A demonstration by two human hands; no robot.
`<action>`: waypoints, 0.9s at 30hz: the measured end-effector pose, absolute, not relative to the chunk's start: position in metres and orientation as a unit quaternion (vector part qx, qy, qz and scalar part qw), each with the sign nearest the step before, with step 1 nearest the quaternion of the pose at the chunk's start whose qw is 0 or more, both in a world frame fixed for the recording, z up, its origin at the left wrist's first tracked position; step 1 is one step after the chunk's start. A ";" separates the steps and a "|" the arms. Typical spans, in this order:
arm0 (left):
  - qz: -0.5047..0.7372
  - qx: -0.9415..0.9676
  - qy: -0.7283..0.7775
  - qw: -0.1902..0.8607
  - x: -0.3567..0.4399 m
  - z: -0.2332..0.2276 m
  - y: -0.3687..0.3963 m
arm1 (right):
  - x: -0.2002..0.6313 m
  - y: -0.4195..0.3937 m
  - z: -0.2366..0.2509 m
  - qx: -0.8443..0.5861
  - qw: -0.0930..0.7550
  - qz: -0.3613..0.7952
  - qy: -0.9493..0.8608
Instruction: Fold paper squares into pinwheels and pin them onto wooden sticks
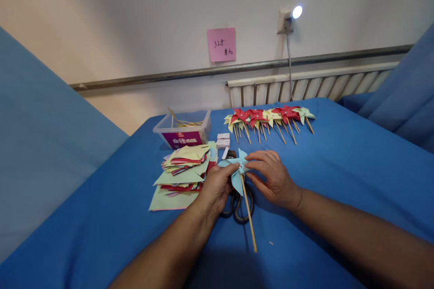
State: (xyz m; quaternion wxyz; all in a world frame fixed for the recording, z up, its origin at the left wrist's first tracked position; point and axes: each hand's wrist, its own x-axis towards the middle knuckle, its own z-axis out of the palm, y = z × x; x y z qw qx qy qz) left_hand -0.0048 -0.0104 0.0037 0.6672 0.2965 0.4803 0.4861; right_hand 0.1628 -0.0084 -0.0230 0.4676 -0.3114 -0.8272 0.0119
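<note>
Hands, left (pixel 214 188) and right (pixel 271 176), grip pinching pale-blue pinwheel (pixel 235 167); bare blue table (pixel 339 167) rightward.

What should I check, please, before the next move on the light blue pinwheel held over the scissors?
1. Both hands on the pinwheel: ok. The left hand and right hand pinch the light blue pinwheel at its hub.
2. Stick attached: cannot tell. The wooden stick hangs from the hub; the joint is hidden by fingers.
3. Scissors out of the way: not ok. The scissors lie directly under the hands.
4. Paper supply: ok. The stack of paper squares lies beside the left hand.
5. Finished pinwheels apart: ok, in a row farther back.
</note>
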 end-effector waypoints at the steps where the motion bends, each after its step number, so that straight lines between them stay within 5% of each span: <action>1: 0.488 0.299 0.478 0.666 -0.005 0.003 -0.010 | 0.163 -0.008 -0.024 -0.312 0.467 0.007 -0.827; 27: 0.484 0.325 0.470 0.663 -0.001 0.005 -0.013 | 0.163 -0.004 -0.030 -0.338 0.486 0.038 -0.805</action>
